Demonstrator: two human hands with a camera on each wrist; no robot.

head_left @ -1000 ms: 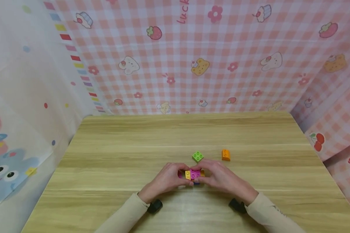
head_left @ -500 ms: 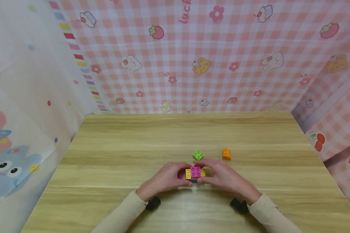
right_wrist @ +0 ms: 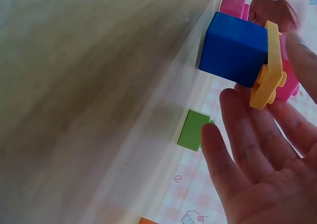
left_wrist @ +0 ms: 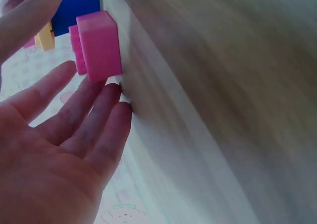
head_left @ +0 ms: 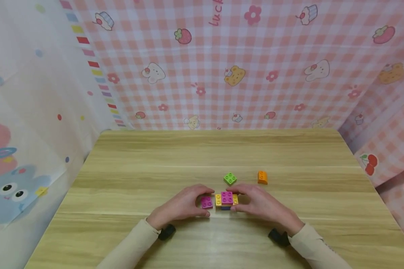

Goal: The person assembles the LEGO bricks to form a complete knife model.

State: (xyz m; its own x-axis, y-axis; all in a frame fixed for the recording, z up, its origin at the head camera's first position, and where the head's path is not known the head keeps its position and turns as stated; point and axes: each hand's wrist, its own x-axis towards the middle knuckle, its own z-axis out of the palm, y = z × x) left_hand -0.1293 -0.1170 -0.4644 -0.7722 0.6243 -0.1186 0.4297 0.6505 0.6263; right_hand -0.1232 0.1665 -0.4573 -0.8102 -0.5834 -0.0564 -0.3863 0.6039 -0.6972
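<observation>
A small stack of toy building bricks stands on the table: a blue brick (right_wrist: 233,48) at the bottom, a long yellow plate (head_left: 218,200) across it, and a pink brick (head_left: 227,197) on top. My right hand (head_left: 259,200) is spread around the stack's right side, thumb in front and fairly straight fingers behind. Left of the stack lies a second pink brick (head_left: 207,203), studs up. Around it curves my left hand (head_left: 183,203), thumb and fingers apart; in the left wrist view its fingertips (left_wrist: 113,91) are right beside this brick (left_wrist: 100,48).
Behind the stack lies a green brick (head_left: 230,178), turned at an angle. Farther right is an orange brick (head_left: 262,177) with a sloped side. The wooden table (head_left: 138,160) ends at a pink checked cloth (head_left: 208,74).
My left hand has drawn left, away from the stack, to the loose pink brick, now in fuller view. My right hand has stayed by the stack, the top pink brick now sitting level.
</observation>
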